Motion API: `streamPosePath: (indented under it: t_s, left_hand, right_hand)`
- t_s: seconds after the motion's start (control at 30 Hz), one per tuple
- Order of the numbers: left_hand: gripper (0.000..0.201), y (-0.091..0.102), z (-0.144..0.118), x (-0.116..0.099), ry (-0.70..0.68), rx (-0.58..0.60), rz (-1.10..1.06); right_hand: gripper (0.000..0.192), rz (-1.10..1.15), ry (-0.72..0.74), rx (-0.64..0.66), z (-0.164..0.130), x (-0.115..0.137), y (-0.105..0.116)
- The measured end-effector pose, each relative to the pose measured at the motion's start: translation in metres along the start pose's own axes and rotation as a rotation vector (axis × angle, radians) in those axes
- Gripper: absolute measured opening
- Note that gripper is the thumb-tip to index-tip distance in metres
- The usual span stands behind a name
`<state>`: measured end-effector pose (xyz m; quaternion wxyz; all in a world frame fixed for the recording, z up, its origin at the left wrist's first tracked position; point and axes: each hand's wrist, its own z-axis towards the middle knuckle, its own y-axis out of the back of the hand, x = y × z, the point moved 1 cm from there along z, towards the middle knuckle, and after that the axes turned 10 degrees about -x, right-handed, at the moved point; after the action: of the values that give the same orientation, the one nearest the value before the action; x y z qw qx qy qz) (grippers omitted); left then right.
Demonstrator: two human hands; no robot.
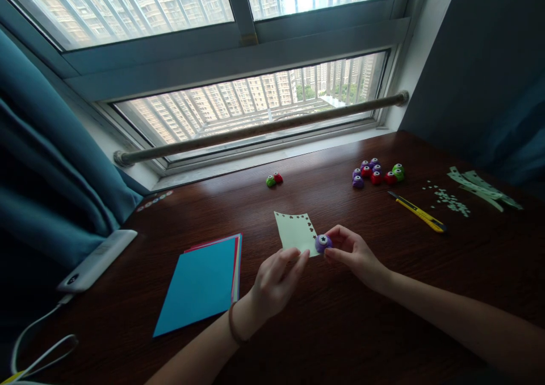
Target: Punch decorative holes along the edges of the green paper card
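At the frame's centre, our left grip [275,283] pinched the green paper [293,231] by its lower edge; our right grip [355,257] was closed around the purple punch [322,243] at the paper's right border. We were seemingly punching shapes; the next press needed steady paper.

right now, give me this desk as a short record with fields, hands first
left hand: fingers at the near edge of the pale green paper; grip unclear
right hand: holds a purple punch at the paper's right edge
paper: small cutouts along its far and right edges
left side: stack of coloured paper, blue on top; white device with cable
far side: one green punch, one red punch
right side: punch cluster, yellow cutter, green strips, small paper bits
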<state>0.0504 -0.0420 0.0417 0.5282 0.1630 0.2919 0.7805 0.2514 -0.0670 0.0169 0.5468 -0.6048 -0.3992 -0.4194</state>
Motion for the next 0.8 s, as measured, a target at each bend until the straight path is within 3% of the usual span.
streamPosePath:
  t_s: [0.2, 0.37, 0.67, 0.8]
  left_hand:
    - [0.028, -0.027, -0.016, 0.017, -0.005, 0.052, -0.023]
    - [0.026, -0.038, -0.019, 0.018, -0.019, 0.153, -0.014]
    - [0.022, -0.042, -0.018, 0.018, -0.058, 0.331, 0.052]
    - [0.021, -0.043, -0.018, 0.019, -0.058, 0.369, 0.074]
  right_hand:
    - [0.031, -0.192, -0.044, 0.036, 0.019, -0.008, 0.013]
    - [0.033, -0.339, -0.091, 0.053, 0.029, -0.018, 0.024]
    - [0.025, -0.647, 0.136, 0.003, 0.029, -0.016, 0.030]
    - [0.024, -0.736, 0.166, -0.005, 0.034, -0.018, 0.036]
